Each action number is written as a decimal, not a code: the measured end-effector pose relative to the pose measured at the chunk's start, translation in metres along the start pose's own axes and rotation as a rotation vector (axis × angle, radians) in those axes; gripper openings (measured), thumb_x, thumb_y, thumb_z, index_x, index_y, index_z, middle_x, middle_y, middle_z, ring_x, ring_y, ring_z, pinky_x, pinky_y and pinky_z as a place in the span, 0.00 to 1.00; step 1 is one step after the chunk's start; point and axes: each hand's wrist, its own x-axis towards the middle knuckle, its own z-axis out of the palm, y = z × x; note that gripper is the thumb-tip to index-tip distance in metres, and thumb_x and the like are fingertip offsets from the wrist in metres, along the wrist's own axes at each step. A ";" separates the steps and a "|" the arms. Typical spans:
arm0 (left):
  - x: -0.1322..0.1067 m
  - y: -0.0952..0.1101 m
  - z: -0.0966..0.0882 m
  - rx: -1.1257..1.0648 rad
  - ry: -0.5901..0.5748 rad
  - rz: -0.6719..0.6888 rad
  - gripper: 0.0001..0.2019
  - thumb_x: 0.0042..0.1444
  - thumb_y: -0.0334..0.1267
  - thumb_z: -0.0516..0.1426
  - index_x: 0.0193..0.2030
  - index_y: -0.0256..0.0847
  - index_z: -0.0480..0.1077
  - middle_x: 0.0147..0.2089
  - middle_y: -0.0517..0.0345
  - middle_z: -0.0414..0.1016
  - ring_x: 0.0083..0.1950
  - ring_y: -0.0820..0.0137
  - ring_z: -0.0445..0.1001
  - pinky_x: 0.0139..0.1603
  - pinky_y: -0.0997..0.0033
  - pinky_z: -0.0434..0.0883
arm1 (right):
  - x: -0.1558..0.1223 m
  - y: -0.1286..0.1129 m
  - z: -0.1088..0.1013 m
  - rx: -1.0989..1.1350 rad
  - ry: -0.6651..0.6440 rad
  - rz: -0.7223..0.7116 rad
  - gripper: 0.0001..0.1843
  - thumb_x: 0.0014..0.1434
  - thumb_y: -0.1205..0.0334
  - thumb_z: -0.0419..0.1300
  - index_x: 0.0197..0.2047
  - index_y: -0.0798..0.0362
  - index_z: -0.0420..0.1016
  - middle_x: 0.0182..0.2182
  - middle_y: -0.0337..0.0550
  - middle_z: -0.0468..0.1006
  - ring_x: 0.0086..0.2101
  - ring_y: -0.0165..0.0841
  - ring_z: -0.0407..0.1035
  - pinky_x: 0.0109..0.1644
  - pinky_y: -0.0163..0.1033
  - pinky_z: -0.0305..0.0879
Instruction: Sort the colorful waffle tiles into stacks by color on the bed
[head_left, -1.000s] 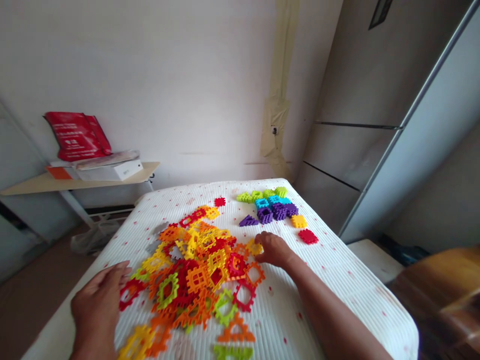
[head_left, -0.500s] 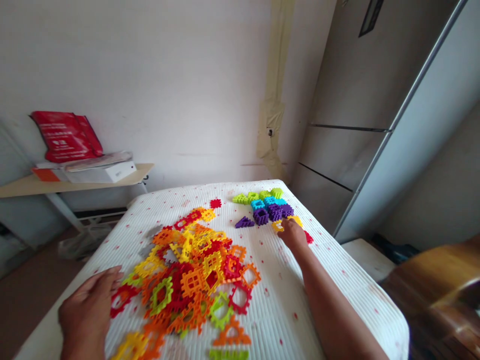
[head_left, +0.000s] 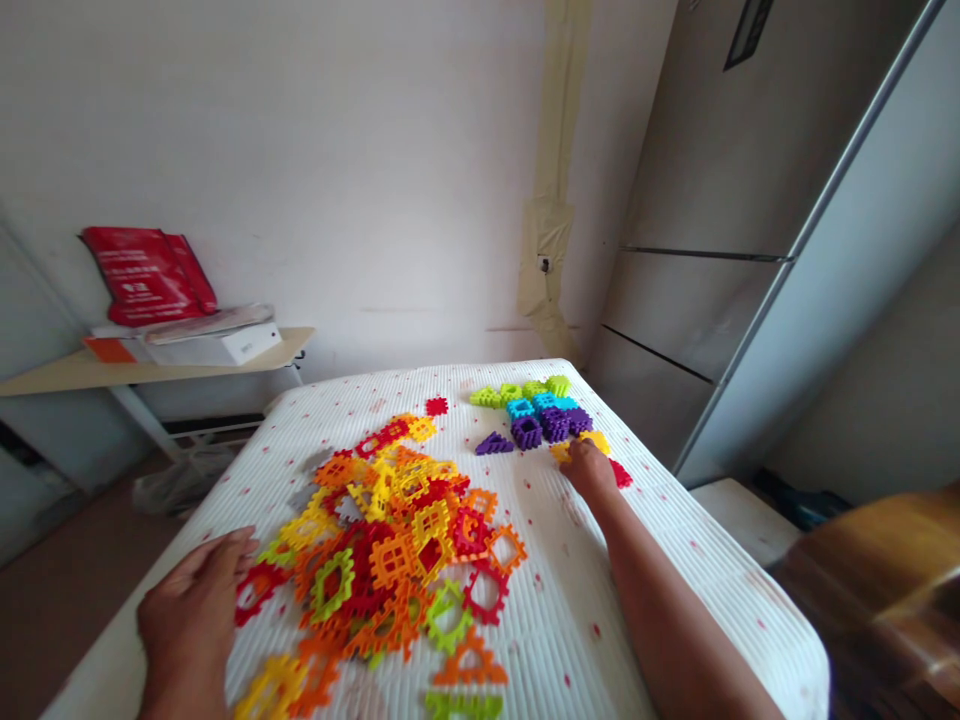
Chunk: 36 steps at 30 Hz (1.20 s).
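My right hand [head_left: 587, 466] reaches over the right side of the table, its fingers closed at a yellow toothed plastic building piece [head_left: 560, 453]; the fingertips are partly hidden. Just beyond it lies another yellow piece [head_left: 596, 441], and a red piece [head_left: 621, 474] is to its right. Stacked purple pieces [head_left: 555, 424], blue pieces [head_left: 544, 402] and green pieces [head_left: 510, 393] stand in rows behind. On the left, my left hand [head_left: 196, 610] holds nothing visible, fingers loosely extended beside a red piece [head_left: 257, 592] at the edge of the mixed pile [head_left: 390, 560].
A white quilted cloth with red dots covers the table [head_left: 555, 600]. A single red square [head_left: 436, 406] lies near the far edge. Behind left, a side table [head_left: 67, 374] bears a red bag [head_left: 146, 275] and boxes. A fridge [head_left: 697, 220] stands at the right.
The whole view has shifted slightly to the left, so things appear a little further right. My right hand stays at the yellow piece, and my left hand stays beside the pile.
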 end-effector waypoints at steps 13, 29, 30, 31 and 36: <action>-0.012 0.010 0.001 -0.002 -0.104 -0.094 0.19 0.41 0.47 0.60 0.36 0.36 0.75 0.26 0.60 0.75 0.27 0.70 0.71 0.28 0.73 0.69 | -0.010 -0.020 -0.007 0.138 0.189 -0.155 0.12 0.57 0.62 0.55 0.43 0.56 0.73 0.42 0.52 0.74 0.40 0.39 0.71 0.40 0.41 0.65; -0.088 0.068 0.031 0.303 -0.658 1.022 0.09 0.53 0.35 0.53 0.37 0.43 0.75 0.36 0.55 0.78 0.39 0.67 0.74 0.43 0.64 0.70 | -0.072 -0.115 0.010 0.525 -0.114 -1.040 0.19 0.50 0.71 0.58 0.46 0.49 0.74 0.50 0.45 0.73 0.50 0.37 0.64 0.52 0.43 0.60; -0.092 0.068 0.034 0.341 -0.674 1.060 0.09 0.53 0.34 0.53 0.38 0.43 0.74 0.37 0.55 0.78 0.39 0.67 0.74 0.43 0.64 0.70 | -0.071 -0.116 0.010 0.530 -0.112 -1.039 0.18 0.51 0.71 0.58 0.46 0.49 0.74 0.49 0.45 0.74 0.49 0.37 0.65 0.52 0.43 0.60; -0.095 0.068 0.036 0.376 -0.687 1.089 0.09 0.53 0.33 0.54 0.38 0.43 0.74 0.37 0.55 0.78 0.39 0.66 0.74 0.43 0.63 0.69 | -0.072 -0.116 0.010 0.540 -0.109 -1.037 0.17 0.51 0.70 0.58 0.45 0.50 0.74 0.47 0.45 0.75 0.48 0.36 0.66 0.51 0.42 0.61; -0.105 0.065 0.045 0.462 -0.703 1.124 0.12 0.53 0.31 0.53 0.43 0.44 0.73 0.38 0.54 0.78 0.39 0.64 0.74 0.43 0.60 0.69 | -0.071 -0.117 0.009 0.612 -0.058 -0.940 0.10 0.58 0.67 0.55 0.41 0.52 0.75 0.38 0.45 0.78 0.42 0.35 0.69 0.50 0.40 0.61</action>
